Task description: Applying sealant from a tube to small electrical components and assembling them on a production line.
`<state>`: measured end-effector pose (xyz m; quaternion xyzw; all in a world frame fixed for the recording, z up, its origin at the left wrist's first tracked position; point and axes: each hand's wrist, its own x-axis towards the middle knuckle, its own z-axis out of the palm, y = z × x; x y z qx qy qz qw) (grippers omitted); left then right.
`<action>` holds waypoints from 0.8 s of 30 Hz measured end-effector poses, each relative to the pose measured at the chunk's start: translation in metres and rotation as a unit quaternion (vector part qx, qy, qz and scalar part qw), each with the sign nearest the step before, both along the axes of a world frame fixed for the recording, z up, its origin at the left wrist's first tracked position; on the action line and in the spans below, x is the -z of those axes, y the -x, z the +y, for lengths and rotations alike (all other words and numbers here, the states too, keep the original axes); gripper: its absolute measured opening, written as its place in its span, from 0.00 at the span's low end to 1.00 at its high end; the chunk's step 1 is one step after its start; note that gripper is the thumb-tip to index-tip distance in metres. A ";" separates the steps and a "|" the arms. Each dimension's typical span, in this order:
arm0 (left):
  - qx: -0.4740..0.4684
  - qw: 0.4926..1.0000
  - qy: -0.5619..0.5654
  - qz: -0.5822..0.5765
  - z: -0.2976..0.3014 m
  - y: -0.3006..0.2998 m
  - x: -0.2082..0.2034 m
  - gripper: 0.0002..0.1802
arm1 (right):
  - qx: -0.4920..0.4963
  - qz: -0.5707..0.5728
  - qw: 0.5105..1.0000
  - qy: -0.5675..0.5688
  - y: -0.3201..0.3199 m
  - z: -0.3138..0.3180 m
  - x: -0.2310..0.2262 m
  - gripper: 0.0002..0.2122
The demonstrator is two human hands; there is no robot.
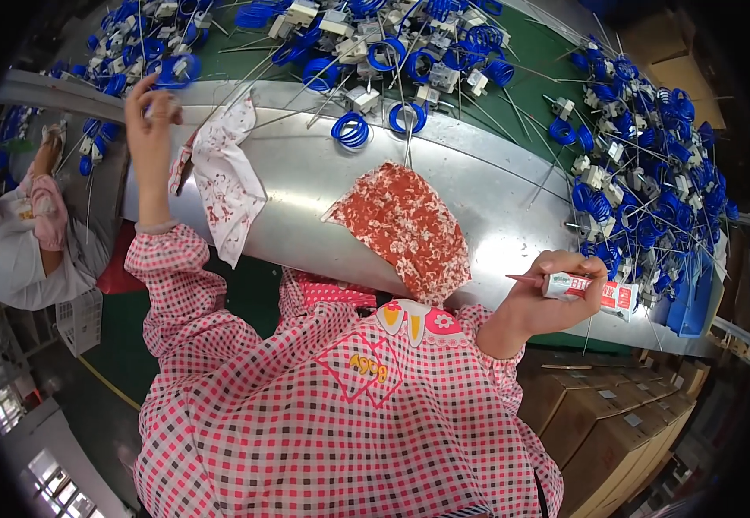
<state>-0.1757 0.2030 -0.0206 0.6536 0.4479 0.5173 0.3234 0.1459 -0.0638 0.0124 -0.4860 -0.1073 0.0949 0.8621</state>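
Observation:
My left hand (152, 116) is raised at the far left of the metal worktop. Its fingertips meet the edge of a blue coiled tube (176, 72), which is blurred; whether they grip it I cannot tell. My right hand (548, 302) is closed around a small white and red glue tube (569, 287), its pink nozzle pointing left. Between my hands a red and white floral cloth (409, 229) lies at the worktop's near edge. A pale cloth with red marks (226, 177) hangs over that edge beside my left forearm.
Blue coils with white blocks and thin rods are heaped on the green surface (254, 65) and at the right (634, 164). Two coils (351, 129) sit on the metal top (306, 198). A blue bin (696, 298) and cardboard boxes (617, 432) stand right; another person (34, 250) works left.

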 end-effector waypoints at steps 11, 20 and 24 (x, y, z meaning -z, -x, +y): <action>0.255 0.921 0.135 -0.262 -0.090 -0.100 -0.015 0.25 | 0.049 -0.024 0.997 -0.054 0.005 0.010 -0.023 0.11; 0.317 0.940 0.102 -0.075 -0.163 -0.177 -0.022 0.26 | 0.071 -0.147 0.975 -0.150 0.008 -0.008 -0.042 0.12; 0.355 0.926 -0.108 0.068 -0.136 -0.164 -0.016 0.26 | 0.072 -0.193 0.937 -0.281 -0.026 -0.055 -0.052 0.07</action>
